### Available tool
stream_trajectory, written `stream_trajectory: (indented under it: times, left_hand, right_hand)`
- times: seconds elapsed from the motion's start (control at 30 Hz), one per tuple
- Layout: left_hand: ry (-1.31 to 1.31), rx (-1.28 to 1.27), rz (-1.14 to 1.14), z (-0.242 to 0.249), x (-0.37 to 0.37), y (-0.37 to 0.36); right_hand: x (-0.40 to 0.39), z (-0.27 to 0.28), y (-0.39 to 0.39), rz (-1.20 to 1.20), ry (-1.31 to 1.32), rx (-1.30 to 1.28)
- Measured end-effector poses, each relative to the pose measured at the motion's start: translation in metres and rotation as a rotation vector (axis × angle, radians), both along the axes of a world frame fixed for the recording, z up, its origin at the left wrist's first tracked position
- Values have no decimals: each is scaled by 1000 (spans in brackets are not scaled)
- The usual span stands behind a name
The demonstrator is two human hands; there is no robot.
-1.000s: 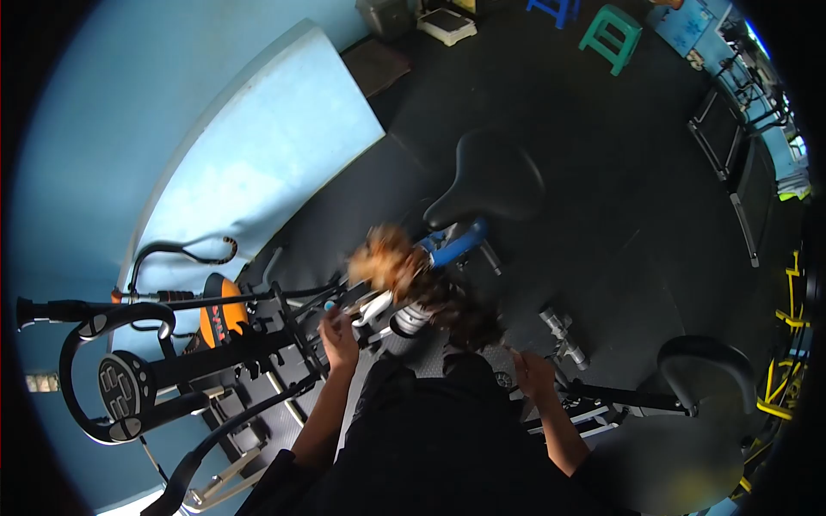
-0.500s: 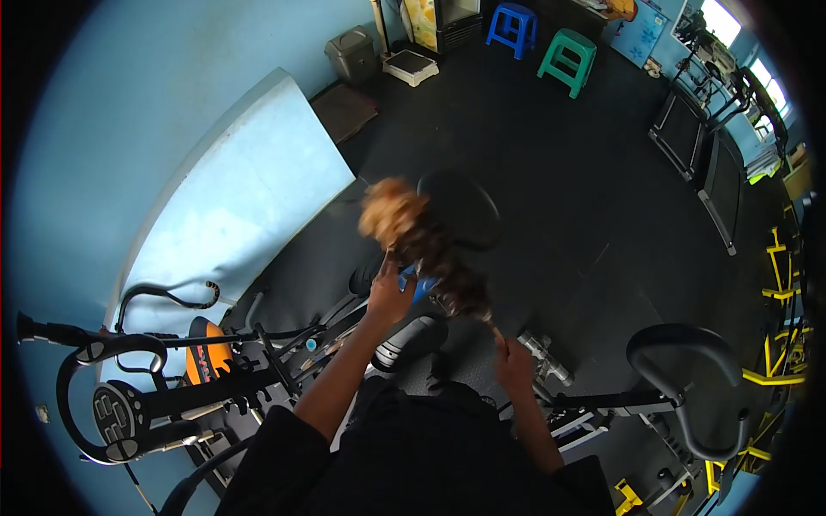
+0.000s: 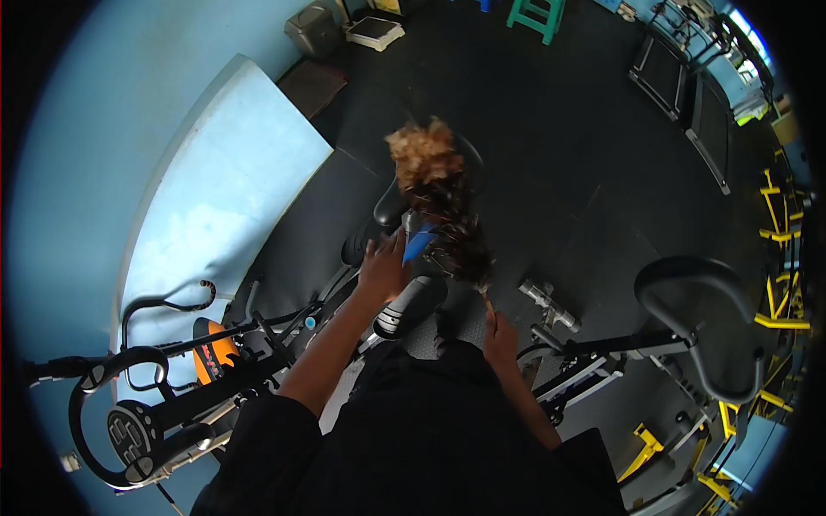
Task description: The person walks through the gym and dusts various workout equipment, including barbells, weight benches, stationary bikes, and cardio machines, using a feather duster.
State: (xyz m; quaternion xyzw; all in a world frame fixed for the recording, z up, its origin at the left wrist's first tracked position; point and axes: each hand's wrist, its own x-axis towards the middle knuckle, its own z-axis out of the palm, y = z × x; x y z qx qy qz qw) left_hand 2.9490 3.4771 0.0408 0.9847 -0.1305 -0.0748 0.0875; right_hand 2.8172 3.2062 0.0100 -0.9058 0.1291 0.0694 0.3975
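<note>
A feather duster (image 3: 447, 206), dark brown with a light orange-brown tip, slants up and left over a dark padded machine part. My right hand (image 3: 499, 340) is wrapped round its thin handle at the lower end. My left hand (image 3: 385, 267) rests with spread fingers by the grey metal post and the blue part (image 3: 418, 243), left of the feathers. Whether its fingertips touch the post cannot be made out. A black padded piece (image 3: 411, 307) with white stripes lies just below my left hand.
Exercise machines with curved handlebars stand at left (image 3: 129, 430) and right (image 3: 688, 331). A low pale blue wall (image 3: 224, 163) curves at left. Farther off are a green stool (image 3: 538, 17), a bin (image 3: 312, 30), a scale (image 3: 375, 33), treadmills (image 3: 707, 129) and yellow frames (image 3: 779, 322).
The duster's tip has swung right and now points more steeply away from me. My left hand sits slightly lower beside the post. The whole view has shifted with the head.
</note>
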Motion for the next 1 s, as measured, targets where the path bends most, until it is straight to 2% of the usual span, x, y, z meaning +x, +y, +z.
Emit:
stream_trajectory:
  times: [0.03, 0.07, 0.13, 0.17, 0.2, 0.23, 0.27, 0.3, 0.33, 0.43, 0.53, 0.7, 0.8, 0.9, 1.0]
  left_hand:
    - [146, -94, 49, -10, -11, -1]
    - [133, 17, -30, -9, -23, -2]
    - [218, 16, -78, -31, -51, 3]
    - [316, -143, -61, -27, -64, 3]
    - [322, -139, -158, -34, -80, 6]
    - [395, -203, -176, -64, -98, 13]
    - [443, -357, -135, -65, -115, 13]
    - [484, -332, -138, -77, -130, 13]
    - [512, -295, -184, -59, -141, 8]
    - [648, -229, -306, -71, -165, 7]
    - [624, -327, -476, -90, -185, 7]
    - [649, -305, -567, -84, -200, -7]
    - [644, -280, -702, -70, -214, -31]
    - [693, -211, -816, -50, -237, -65]
    - [683, -226, -978, -47, -262, -96]
  right_hand:
    - [-13, -4, 3, -37, -14, 37]
    - [-25, -5, 4, -64, -16, 37]
    - [-49, -6, 2, -146, 35, 21]
    - [-62, -8, 4, -205, 34, 10]
    - [-77, -9, 3, -267, 69, 4]
    - [-94, -8, 1, -338, 103, -6]
    - [-114, -4, 0, -425, 100, -29]
    - [-133, 0, 4, -477, 181, -61]
    - [-152, 5, 7, -530, 265, -86]
    - [-215, 26, 28, -651, 275, -78]
    - [-275, 41, 57, -751, 327, -31]
    - [-364, 40, 111, -1037, 305, -43]
    - [-412, 39, 136, -1217, 246, -97]
    - [-473, 42, 169, -1482, 417, -115]
    - [-546, 14, 228, -1830, 562, -26]
